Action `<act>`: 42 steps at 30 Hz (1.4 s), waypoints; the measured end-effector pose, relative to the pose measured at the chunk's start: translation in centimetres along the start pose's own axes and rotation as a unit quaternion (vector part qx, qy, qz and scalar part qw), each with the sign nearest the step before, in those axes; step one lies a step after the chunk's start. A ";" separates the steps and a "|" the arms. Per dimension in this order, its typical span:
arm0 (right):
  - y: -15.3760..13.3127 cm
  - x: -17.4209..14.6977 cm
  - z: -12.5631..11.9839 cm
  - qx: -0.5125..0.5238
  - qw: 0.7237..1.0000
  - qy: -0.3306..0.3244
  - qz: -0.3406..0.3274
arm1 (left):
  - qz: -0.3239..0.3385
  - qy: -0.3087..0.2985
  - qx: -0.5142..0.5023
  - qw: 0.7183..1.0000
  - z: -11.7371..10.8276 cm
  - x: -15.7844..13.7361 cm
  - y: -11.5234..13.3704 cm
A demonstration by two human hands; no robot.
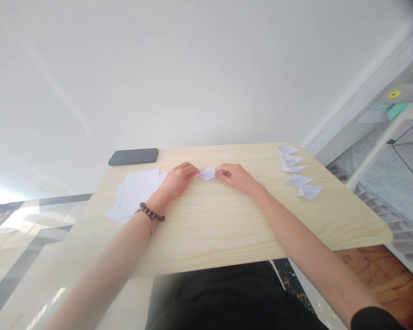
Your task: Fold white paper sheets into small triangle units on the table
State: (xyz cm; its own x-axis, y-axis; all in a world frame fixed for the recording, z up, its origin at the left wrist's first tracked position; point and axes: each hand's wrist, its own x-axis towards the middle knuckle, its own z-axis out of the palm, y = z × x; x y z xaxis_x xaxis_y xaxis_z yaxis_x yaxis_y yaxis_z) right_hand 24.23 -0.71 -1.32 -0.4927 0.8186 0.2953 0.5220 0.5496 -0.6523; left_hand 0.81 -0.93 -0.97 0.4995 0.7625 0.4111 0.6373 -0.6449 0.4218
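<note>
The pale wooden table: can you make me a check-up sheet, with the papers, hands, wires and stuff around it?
Surface: pale wood-grain table, with rounded corners.
Job's things: small folded white paper piece mid-table; stacked flat white paper sheets at left; row of folded white paper pieces at right.
Clutter: flat dark-grey phone-like slab, far left corner.
Hands: left hand and right hand hold opposite ends of the small piece.
Cables: thin dark cable, off the table at right.
Surroundings: plain white wall ahead; pale metal stand at right.
</note>
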 end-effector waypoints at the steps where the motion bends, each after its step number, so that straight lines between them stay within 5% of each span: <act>1: 0.0 0.0 0.0 0.000 1.000 0.005 -0.011 | 0.008 -0.001 -0.005 1.000 0.0 0.0 0.0; 9: 0.0 0.4 0.5 -0.037 0.994 0.054 -0.082 | 0.025 0.001 -0.029 0.999 0.2 0.0 0.2; 16: -0.4 0.6 1.4 0.018 0.994 0.098 -0.043 | -0.060 0.027 -0.077 0.995 0.5 0.2 0.5; 42: -0.9 0.2 1.1 -0.032 0.996 0.067 -0.050 | -0.023 -0.038 0.028 0.999 -0.1 0.0 2.1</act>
State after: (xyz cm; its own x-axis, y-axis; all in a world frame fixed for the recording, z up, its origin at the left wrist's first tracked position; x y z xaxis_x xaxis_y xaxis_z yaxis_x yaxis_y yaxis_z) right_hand 22.88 -1.19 -1.44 -0.4486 0.7720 0.4503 0.5210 0.6353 -0.5701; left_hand 2.13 -2.29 -0.02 0.5105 0.7942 0.3295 0.6918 -0.6069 0.3913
